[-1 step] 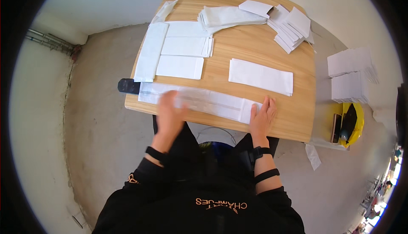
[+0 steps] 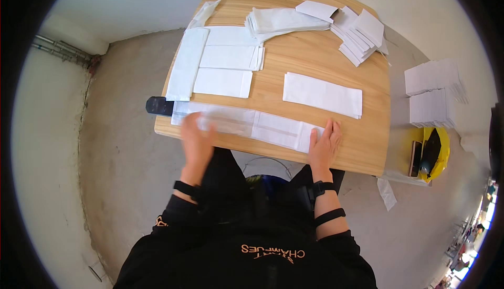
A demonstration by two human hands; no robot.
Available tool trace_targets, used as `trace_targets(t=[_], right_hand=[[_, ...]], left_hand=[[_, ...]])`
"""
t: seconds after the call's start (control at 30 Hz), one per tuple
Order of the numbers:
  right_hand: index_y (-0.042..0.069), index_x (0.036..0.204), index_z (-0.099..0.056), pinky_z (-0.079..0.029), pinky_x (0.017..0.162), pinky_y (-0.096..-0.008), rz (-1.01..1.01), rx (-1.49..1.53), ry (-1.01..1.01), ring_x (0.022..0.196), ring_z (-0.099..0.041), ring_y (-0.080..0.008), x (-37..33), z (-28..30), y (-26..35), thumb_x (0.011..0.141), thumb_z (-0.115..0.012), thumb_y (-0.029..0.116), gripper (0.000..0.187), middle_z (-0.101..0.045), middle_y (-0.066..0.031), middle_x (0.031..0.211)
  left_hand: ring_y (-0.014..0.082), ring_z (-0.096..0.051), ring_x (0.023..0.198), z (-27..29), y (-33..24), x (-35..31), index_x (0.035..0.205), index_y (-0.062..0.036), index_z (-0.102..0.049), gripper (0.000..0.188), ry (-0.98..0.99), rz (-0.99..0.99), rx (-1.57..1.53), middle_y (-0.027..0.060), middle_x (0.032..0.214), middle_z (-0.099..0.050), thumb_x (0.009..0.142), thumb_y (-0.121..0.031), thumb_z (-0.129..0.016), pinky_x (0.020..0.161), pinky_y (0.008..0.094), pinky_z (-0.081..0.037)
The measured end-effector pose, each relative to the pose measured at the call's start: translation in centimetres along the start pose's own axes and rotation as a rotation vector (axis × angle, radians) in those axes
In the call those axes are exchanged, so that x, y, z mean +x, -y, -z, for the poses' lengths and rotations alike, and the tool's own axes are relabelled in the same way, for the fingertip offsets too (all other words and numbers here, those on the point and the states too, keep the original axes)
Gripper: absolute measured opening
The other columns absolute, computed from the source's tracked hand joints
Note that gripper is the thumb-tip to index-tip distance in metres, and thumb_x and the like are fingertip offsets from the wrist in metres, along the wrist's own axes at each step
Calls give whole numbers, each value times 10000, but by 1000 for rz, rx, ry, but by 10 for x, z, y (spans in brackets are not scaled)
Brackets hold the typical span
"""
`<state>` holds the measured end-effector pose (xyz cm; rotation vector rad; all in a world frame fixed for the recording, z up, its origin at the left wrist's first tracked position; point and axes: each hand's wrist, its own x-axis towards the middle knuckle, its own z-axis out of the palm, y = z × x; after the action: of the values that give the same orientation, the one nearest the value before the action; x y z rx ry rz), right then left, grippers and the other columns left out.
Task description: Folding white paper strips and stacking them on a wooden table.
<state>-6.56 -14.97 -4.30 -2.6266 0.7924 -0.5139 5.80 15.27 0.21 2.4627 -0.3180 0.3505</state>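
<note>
Along the table's near edge lies a long white paper strip (image 2: 278,130), with a translucent film (image 2: 228,120) over its left half. My left hand (image 2: 197,144) is over the strip's left part, beside the film; motion smears its fingers, so whether they hold anything is unclear. On the strip's right end rests my right hand (image 2: 324,146), fingers stretched out and pressed down flat. Just beyond it is a flat white folded packet (image 2: 323,95). A black flat object (image 2: 158,106) sticks out past the table's left edge, partly covered by the strip.
White packets (image 2: 223,82) lie at the table's left, next to a translucent sleeve stack (image 2: 187,65). Farther back are more sleeves (image 2: 289,21) and a fanned pile of white cards (image 2: 359,35). Right of the table stand paper stacks (image 2: 430,92) and a yellow container (image 2: 443,155).
My left hand has moved left along the strip. The film's right edge has drawn back leftward, baring more of the strip's middle. My right hand has stayed put.
</note>
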Motion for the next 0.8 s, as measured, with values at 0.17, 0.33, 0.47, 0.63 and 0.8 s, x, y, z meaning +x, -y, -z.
trace_targets(t=[0.17,0.33,0.47,0.63,0.8], right_hand=[[-28,1370,-394,-250,1111,-453,26,-51,-8,1340,-303,-355,-1,-2,1,896,-596,269,595,-374,-177,1379],[-27,1368,-393,-250,1109,-454,40,-59,-12,1339,-303,-361,-1,-8,-2,892,-597,264,593,-382,-186,1375],[-34,1333,-422,-273,1097,-448,11,42,-12,1314,-329,-375,1,-1,-2,888,-597,213,538,-406,-201,1342],[-12,1294,-455,-331,1054,-414,-58,346,-69,1278,-390,-350,-3,23,8,893,-587,153,453,-432,-190,1305],[12,1289,-471,-425,963,-332,-218,968,279,1119,-533,-209,-12,51,51,941,-595,226,428,-562,-116,1149]], left_hand=[[364,-519,1037,21,95,9,1107,-47,-581,399,-176,298,458,160,1063,-557,802,-263,-720,918,449,-417],[336,-523,1028,25,116,20,972,-74,-648,273,-24,412,345,132,1037,-560,811,-285,-709,905,447,-426],[269,-590,903,20,116,19,867,-39,-638,217,-95,327,189,125,936,-603,827,-243,-700,825,396,-475],[153,-603,756,22,99,21,888,-3,-588,160,-211,370,-249,83,836,-612,881,-149,-654,726,280,-487],[111,-583,768,38,-34,20,929,-5,-576,77,-71,116,-484,48,818,-604,905,-67,-617,710,250,-473]])
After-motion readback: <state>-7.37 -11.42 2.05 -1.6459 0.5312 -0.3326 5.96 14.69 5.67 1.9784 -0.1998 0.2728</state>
